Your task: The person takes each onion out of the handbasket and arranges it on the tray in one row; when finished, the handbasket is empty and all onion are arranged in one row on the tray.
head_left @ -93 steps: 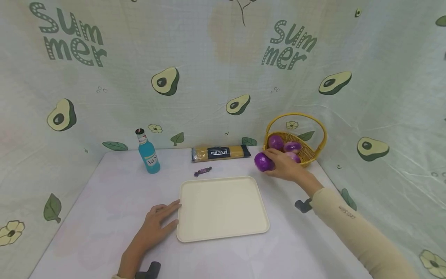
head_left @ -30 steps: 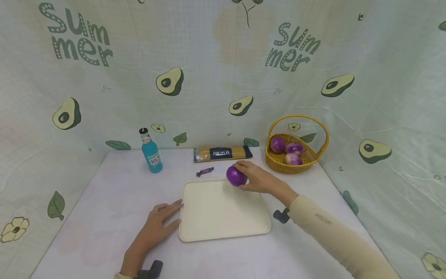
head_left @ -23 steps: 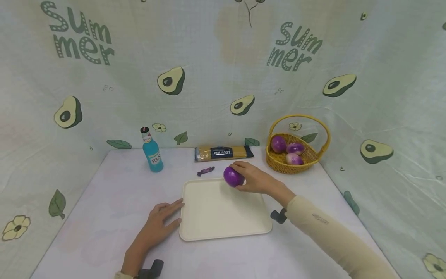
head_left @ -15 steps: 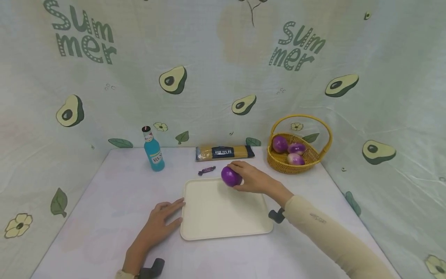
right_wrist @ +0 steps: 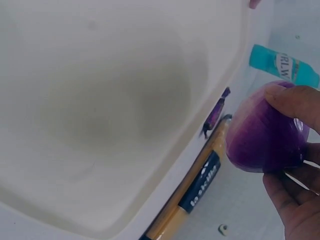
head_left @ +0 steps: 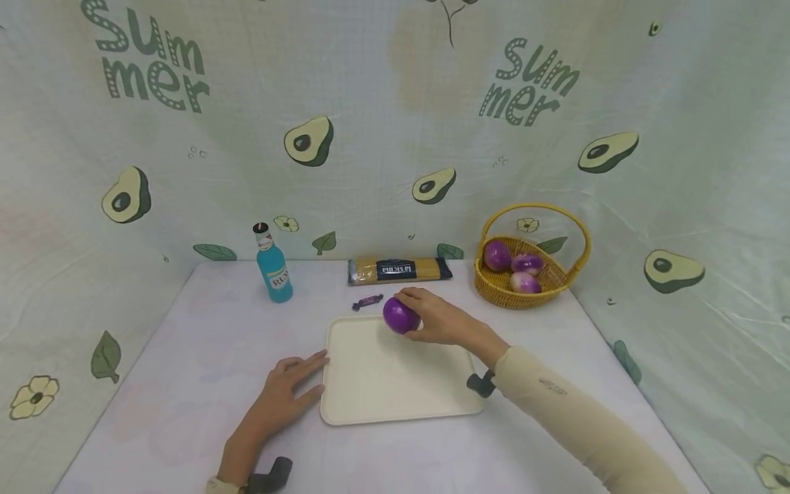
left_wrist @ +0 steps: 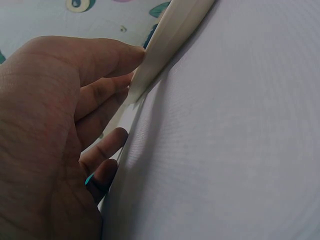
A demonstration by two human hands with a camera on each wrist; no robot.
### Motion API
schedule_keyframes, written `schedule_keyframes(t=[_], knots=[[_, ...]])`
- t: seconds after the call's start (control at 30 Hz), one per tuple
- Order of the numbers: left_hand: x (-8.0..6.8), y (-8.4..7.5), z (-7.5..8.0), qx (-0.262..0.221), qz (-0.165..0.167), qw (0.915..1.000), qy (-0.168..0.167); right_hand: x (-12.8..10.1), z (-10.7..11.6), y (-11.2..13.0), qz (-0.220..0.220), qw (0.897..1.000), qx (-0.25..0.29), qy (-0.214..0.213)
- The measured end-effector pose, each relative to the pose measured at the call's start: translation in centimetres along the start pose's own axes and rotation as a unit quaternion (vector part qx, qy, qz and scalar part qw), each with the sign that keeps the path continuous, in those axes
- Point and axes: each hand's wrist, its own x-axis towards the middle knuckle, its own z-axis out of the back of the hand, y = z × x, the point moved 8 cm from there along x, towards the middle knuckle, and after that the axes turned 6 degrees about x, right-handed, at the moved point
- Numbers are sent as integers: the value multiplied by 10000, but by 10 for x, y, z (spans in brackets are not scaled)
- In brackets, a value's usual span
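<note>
Right hand: my right hand [head_left: 441,321] sits just right of centre in the head view, fingers and thumb curled round a round purple onion [head_left: 400,315]; the right wrist view shows the thumb on top of it [right_wrist: 263,135] and fingers beneath.
Onion position: I see it at the far edge of the cream rectangular plastic tray [head_left: 376,384], middle of the frame; whether it touches the tray I cannot tell.
Left hand: my left hand [head_left: 282,394] lies flat on the pale lilac tabletop [head_left: 185,384], lower left of centre, fingers straight and holding nothing; in the left wrist view the fingertips [left_wrist: 131,54] touch the tray's left rim [left_wrist: 167,37].
Behind the tray: a small purple wrapped sweet [head_left: 367,302] lies just beyond the far rim, and a long packet of spaghetti with a dark label [head_left: 400,269] lies further back.
Upper left of the table: a blue glass bottle with a white label [head_left: 272,265] stands upright, well apart from the tray.
Right of centre: a yellow woven basket with a hoop handle [head_left: 558,278] holds three more purple onions [head_left: 511,263].
Backdrop: avocado-print cloth [head_left: 395,103] reading "Summer" hangs around the table.
</note>
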Motion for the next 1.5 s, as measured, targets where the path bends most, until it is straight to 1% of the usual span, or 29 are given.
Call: schedule_keyframes(t=[0.17, 0.37, 0.47, 0.63, 0.87, 1.07, 1.2, 1.3, 1.5], knots=[[-4, 1, 2, 18, -36, 10000, -12, 5, -6, 6, 15, 10000, 45, 75], [-5, 2, 3, -75, -60, 9999, -41, 11, -10, 13, 124, 9999, 70, 83], [-5, 3, 1, -94, -68, 9999, -29, 14, -12, 16, 206, 9997, 75, 110], [-3, 3, 1, -127, -110, 9999, -8, 17, -14, 17, 275, 9995, -77, 143], [-1, 3, 0, -118, -188, 9998, -8, 22, -19, 17, 251, 9994, -114, 201], [0, 0, 2, -166, -356, 9992, -110, 26, -23, 19, 221, 9995, 58, 196], [1, -2, 4, -246, -457, 9986, -138, 30, -25, 23, 369, 9992, 26, 154], [0, -3, 5, -300, -472, 9984, -117, 32, -26, 26, 447, 9989, 24, 141], [1, -2, 4, -226, -410, 9989, -53, 38, -30, 27, 341, 9992, 38, 207]])
